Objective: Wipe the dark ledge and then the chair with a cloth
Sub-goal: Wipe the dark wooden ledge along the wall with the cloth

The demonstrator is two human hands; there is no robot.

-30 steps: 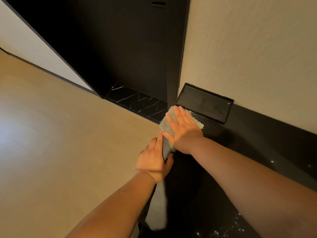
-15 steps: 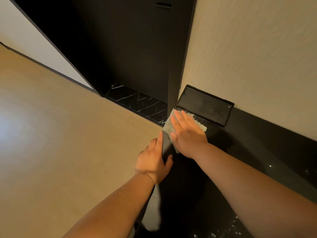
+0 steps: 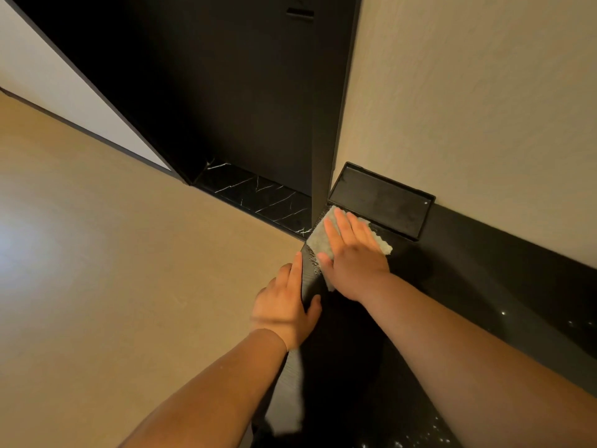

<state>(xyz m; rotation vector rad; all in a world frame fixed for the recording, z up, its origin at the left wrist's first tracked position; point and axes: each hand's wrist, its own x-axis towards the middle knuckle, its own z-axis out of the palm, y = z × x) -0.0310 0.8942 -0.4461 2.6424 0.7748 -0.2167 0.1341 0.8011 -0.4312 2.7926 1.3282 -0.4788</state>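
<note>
A dark ledge [image 3: 458,295] runs along the beige wall from lower right to the centre. A grey cloth [image 3: 318,242] lies flat on its far end, beside a black post. My right hand [image 3: 352,257] presses flat on the cloth with straight fingers. My left hand [image 3: 286,310] rests on the ledge's front edge just below, index finger stretched along the side and thumb over the top. No chair is in view.
A shallow black tray [image 3: 381,198] sits on the ledge against the wall, right behind the cloth. A tall black cabinet [image 3: 226,76] with a dark marble base [image 3: 258,194] stands to the left. Beige floor [image 3: 97,253] fills the left side.
My right hand has slid the cloth slightly farther toward the ledge's end and the tray. My left hand has stayed on the ledge's edge.
</note>
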